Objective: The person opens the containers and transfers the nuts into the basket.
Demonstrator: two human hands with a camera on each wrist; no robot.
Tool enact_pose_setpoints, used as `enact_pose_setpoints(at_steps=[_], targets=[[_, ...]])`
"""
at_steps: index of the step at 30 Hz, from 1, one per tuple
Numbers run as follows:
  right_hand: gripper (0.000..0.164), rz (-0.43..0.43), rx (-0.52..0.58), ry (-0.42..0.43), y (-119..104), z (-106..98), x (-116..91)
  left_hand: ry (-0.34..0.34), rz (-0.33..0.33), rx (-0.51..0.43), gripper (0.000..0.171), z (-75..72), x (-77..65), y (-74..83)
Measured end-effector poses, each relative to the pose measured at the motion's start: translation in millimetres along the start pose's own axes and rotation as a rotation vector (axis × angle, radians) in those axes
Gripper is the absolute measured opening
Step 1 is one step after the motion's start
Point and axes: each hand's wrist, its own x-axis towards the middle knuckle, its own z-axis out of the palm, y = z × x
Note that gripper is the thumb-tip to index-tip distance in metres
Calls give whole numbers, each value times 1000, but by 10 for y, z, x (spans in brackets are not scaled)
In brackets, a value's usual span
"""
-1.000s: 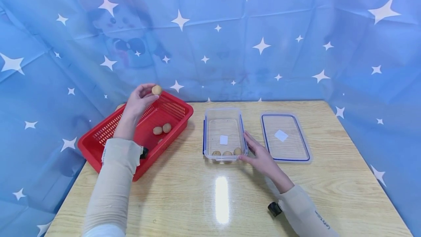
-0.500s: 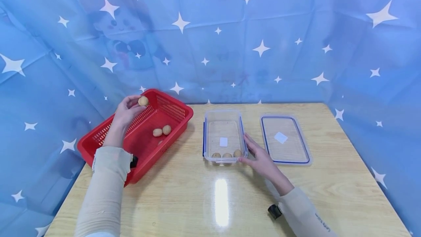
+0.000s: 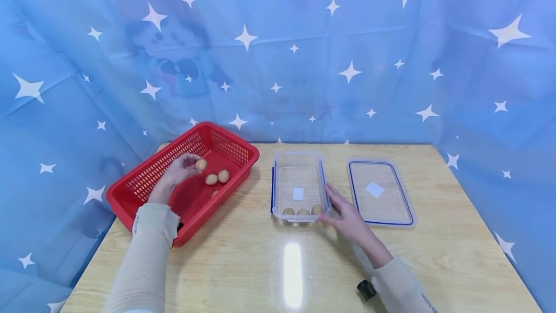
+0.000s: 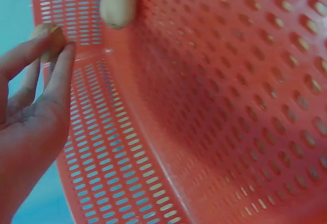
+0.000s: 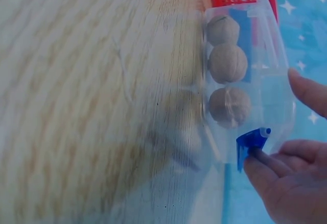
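My left hand (image 3: pixel 177 172) reaches into the red basket (image 3: pixel 251 154) and pinches a walnut (image 3: pixel 201 164) between thumb and fingertips. In the left wrist view, this walnut (image 4: pixel 57 44) shows at the fingertips. More walnuts (image 3: pixel 223 176) lie on the basket floor just right of the hand. My right hand (image 3: pixel 349 219) rests against the right side of a clear plastic food container (image 3: pixel 297 168), its thumb at the front corner. The right wrist view shows fingers beside a blue latch (image 5: pixel 251 141) and three walnuts (image 5: pixel 228 63) in a row inside the container.
The container's clear lid (image 3: pixel 382 202), with a blue seal, lies flat to the right. Everything stands on a wooden table (image 3: pixel 239 264). A blue star-patterned curtain (image 3: pixel 299 52) hangs along the back and sides.
My left hand, holding the walnut, first swings left over the basket, then lowers into it near the other walnuts. The right hand stays at the container. The head view tilts slightly up.
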Motion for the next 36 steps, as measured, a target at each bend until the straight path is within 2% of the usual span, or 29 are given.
enact_pose_setpoints(at_steps=[3, 7, 9, 14, 18, 22, 29, 32, 36], targets=[[87, -5, 7, 1, 0, 9, -24, -30, -35, 37, 55, 29, 5, -58], [87, -14, 20, 2, 3, 7, -22, -49, -113, 49, 56, 29, -10, -102], [87, -12, 26, 2, 9, -1, -19, -94, -145, 47, 57, 28, -14, -116], [87, -28, 33, 6, 12, -14, -19, -190, -145, 62, 56, 31, -7, -150], [86, -36, 39, 1, 15, -7, -18, -225, -143, 93, 55, 29, -2, -186], [86, -20, 44, -8, 15, 7, -17, -231, -161, 92, 54, 38, -10, -218], [85, -13, 65, -14, 23, 8, -35, -249, -151, 98, 50, 66, -23, -243], [86, -18, 57, -14, 21, 3, -38, -255, -163, 94, 55, 51, -31, -231], [86, -23, 57, -10, 9, -1, -29, -229, -192, 76, 66, 16, -29, -193]])
